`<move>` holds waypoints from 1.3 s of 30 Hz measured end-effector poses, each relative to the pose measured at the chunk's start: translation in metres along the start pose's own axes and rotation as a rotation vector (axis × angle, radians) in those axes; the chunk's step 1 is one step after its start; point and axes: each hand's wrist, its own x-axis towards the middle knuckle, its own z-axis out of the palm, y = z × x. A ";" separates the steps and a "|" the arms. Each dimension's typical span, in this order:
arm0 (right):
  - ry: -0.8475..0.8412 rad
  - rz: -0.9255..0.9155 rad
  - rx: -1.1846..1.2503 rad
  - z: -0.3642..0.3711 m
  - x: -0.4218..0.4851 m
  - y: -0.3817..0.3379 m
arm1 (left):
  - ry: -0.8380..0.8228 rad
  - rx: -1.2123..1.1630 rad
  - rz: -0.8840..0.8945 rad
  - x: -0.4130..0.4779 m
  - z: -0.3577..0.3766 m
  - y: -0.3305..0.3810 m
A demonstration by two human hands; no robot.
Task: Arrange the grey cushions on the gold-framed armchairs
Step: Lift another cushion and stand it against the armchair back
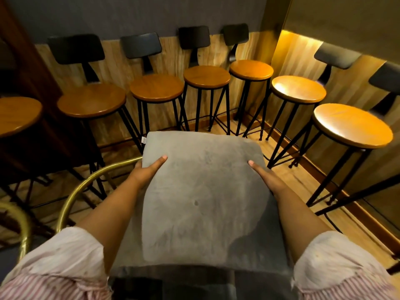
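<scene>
Head view shows me, nearest of all, two striped sleeves [71, 256] pushed up the forearms, and between them the grey cushion [203, 198] held flat in front of the body. I have the left hand [149, 169] clamped on the cushion's left edge, thumb lying over the top face, and the right hand [265, 176] pressed to the right edge the same way; the hands stand apart with the whole pad between them. The cushion's long axis, as it appears from here, runs straight away from me, near edge at my waist, far edge out toward the stools.

Left of the cushion and lower, a curved gold frame [86, 182] arcs past its left edge; I judge that to be the armchair, so the coming move turns leftward and down, with the left hand nearer the frame. A second gold curve [20, 224] sits further left of the cushion.

A small white tag [143, 140] sticks out at the cushion's far left corner; its printing is too small to read.

Beyond the cushion, bar stools [206, 76] with round wooden seats line the wall.
</scene>
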 end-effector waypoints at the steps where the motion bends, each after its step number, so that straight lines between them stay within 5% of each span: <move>1: 0.011 -0.040 0.013 -0.001 -0.008 -0.001 | 0.007 -0.024 0.031 -0.012 -0.007 0.002; 8: -0.024 -0.339 0.074 0.030 -0.153 -0.036 | 0.093 -0.151 0.207 -0.124 -0.080 0.002; 18: -0.183 -0.464 -0.016 0.125 -0.280 -0.015 | 0.326 -0.210 0.253 -0.276 -0.222 -0.074; 39: -0.550 -0.333 -0.013 0.572 -0.427 0.091 | 0.590 -0.194 0.095 -0.329 -0.651 -0.264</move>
